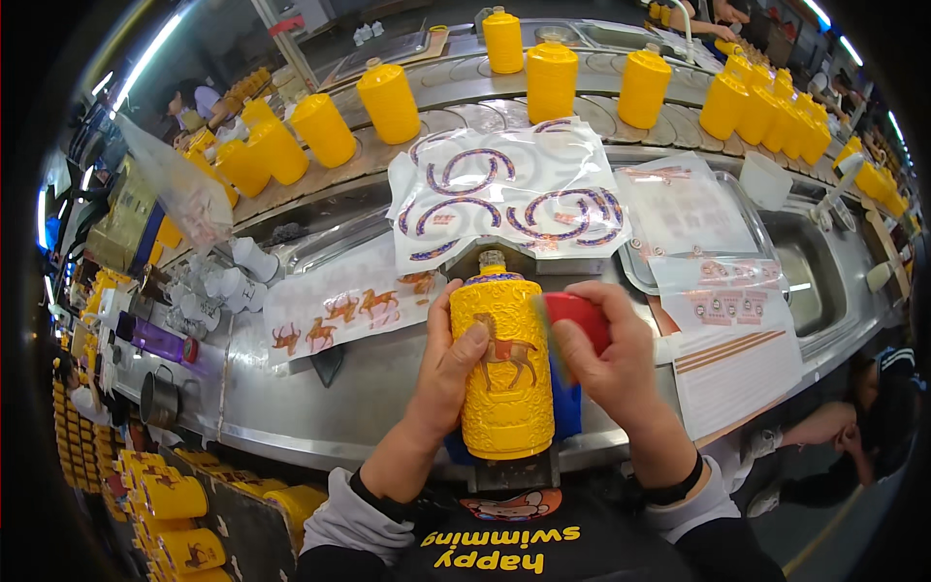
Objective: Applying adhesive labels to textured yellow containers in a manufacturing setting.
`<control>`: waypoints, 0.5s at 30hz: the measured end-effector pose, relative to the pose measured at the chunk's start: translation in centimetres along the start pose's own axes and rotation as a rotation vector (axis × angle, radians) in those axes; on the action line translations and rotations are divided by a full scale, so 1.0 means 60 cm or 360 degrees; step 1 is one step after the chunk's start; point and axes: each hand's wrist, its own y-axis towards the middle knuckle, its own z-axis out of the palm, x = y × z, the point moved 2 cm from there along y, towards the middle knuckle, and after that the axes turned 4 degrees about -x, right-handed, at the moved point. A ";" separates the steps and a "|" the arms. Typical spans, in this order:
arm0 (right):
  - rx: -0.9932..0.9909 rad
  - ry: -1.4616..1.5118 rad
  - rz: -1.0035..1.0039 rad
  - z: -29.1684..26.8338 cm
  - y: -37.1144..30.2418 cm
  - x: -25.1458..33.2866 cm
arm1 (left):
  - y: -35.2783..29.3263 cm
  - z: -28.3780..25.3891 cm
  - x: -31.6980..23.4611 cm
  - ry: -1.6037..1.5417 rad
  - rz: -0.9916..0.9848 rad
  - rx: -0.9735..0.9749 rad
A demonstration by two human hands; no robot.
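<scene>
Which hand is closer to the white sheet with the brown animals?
The left hand: it grips the yellow bottle just right of the animal sheet. The right hand, holding a red block, is farther off, on the bottle's other side.

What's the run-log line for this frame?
left hand: grips yellow bottle | right hand: holds red pad | horse decal: on bottle | beyond: ring-decal sheet

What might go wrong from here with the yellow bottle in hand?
The left hand has its thumb right at the horse picture on the yellow bottle, so it might smear or shift the picture if that isn't firmly set. The right hand holds a red pad beside the bottle; a hard rub might lift the picture's edge. The sheet of curved decals lies just beyond the bottle's neck and might get knocked.
</scene>
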 end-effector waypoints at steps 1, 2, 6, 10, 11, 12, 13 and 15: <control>-0.0087 -0.0421 -0.0453 -0.010 0.003 0.007 | 0.000 0.000 0.001 -0.0013 -0.0014 0.0019; -0.0168 -0.0832 -0.0908 -0.009 0.004 0.020 | 0.000 -0.002 0.003 -0.0014 -0.0006 0.0008; 0.0724 -0.0608 -0.1262 0.018 -0.027 0.075 | -0.004 -0.006 0.005 0.0075 0.0010 -0.0041; 0.0064 -0.0594 -0.1084 -0.003 -0.014 0.052 | -0.006 -0.003 0.007 0.0019 -0.0005 -0.0005; 0.0060 -0.0594 -0.1082 -0.002 -0.015 0.052 | -0.007 -0.003 0.005 -0.0018 -0.0005 0.0001; 0.0292 -0.0546 -0.1157 0.002 -0.018 0.052 | -0.006 -0.004 0.004 -0.0015 -0.0009 0.0004; 0.0524 -0.0496 -0.1228 0.006 -0.022 0.051 | -0.006 -0.004 0.003 0.0058 -0.0001 0.0003; 0.0902 -0.0170 -0.1050 -0.003 -0.029 0.059 | -0.011 -0.004 0.003 0.0129 -0.0006 -0.0003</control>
